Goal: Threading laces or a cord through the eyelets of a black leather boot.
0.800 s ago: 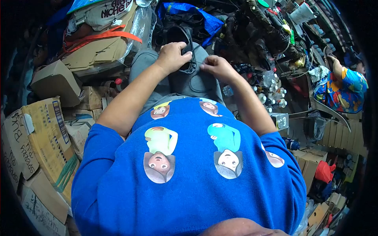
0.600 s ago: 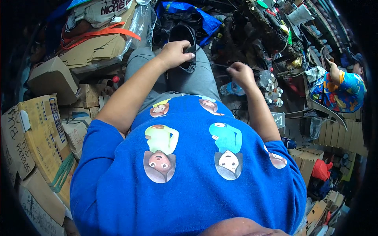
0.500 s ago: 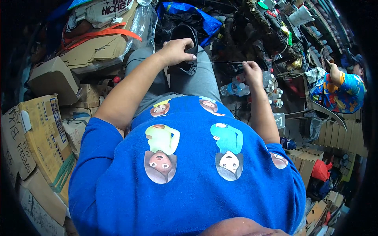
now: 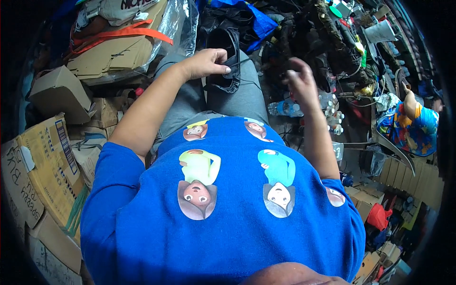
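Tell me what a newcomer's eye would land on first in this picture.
Probably the bright blue shirt with upside-down cartoon figures, filling the lower middle. Next, the black shoe over the grey trousers at upper centre, gripped by the left hand, with the blurred right hand apart to its right. Then the orange strap over cardboard at upper left.

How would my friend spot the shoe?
Start at the blue shirt, then go up to the grey trousers. Over them, the left hand grips the shoe. Unlike the blue bag beyond, it's black with a puckered near end.
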Demonstrator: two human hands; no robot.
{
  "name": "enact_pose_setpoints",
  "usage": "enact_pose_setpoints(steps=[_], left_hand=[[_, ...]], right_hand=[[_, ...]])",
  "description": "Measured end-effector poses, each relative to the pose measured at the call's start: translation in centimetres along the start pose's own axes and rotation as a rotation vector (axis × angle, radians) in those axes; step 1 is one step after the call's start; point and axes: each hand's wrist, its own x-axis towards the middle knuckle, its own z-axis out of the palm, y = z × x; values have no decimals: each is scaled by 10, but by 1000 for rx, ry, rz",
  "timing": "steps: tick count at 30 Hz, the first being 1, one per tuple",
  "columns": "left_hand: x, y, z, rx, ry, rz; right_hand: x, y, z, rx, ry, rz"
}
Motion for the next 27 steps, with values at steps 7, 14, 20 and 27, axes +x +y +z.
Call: enact_pose_setpoints(steps=[7, 14, 20, 27], left_hand=[[-6, -1, -2, -33, 29, -35], [-10, -2, 0, -223, -13, -5], [-16, 4, -3, -323, -66, 2], [-11, 10, -1, 30, -5, 133]], right_hand=[[8, 4, 70, -279, -299, -185], [13, 0, 79, -417, -319, -161], [10, -11, 74, -494, -320, -95], [11, 1, 69, -329, -290, -63]])
